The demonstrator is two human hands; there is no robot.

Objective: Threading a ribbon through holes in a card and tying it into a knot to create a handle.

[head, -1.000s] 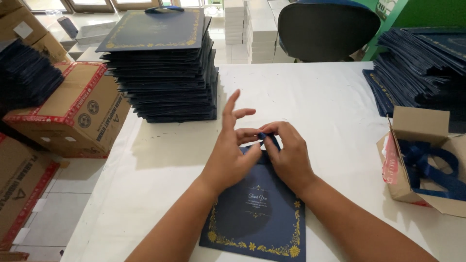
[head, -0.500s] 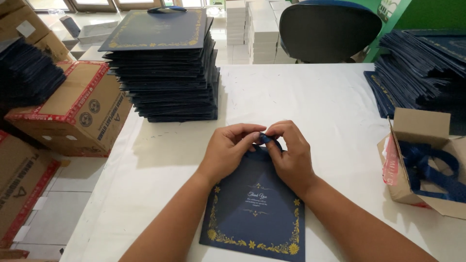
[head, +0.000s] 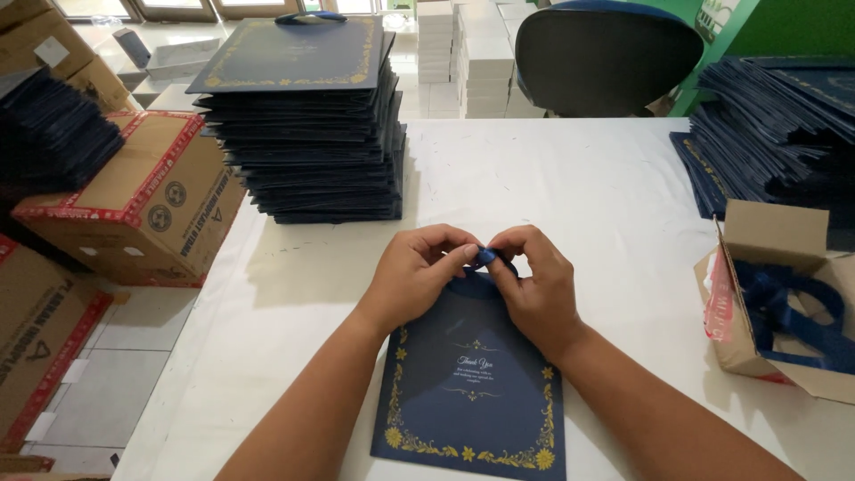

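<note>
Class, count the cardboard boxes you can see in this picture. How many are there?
4. One open box of blue ribbons at the table's right edge, one red-taped box left of the table, one lower left, one top left. More may be hidden.

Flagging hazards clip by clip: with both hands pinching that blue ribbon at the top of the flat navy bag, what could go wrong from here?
1. The left hand and right hand pinch only the short blue ribbon; it could slip from the fingertips.
2. Neither hand presses down the navy bag, which lies near the table edge; a tug might slide it.
3. The tall stack of bags stands close to the left hand; a wide elbow move might nudge it.
</note>
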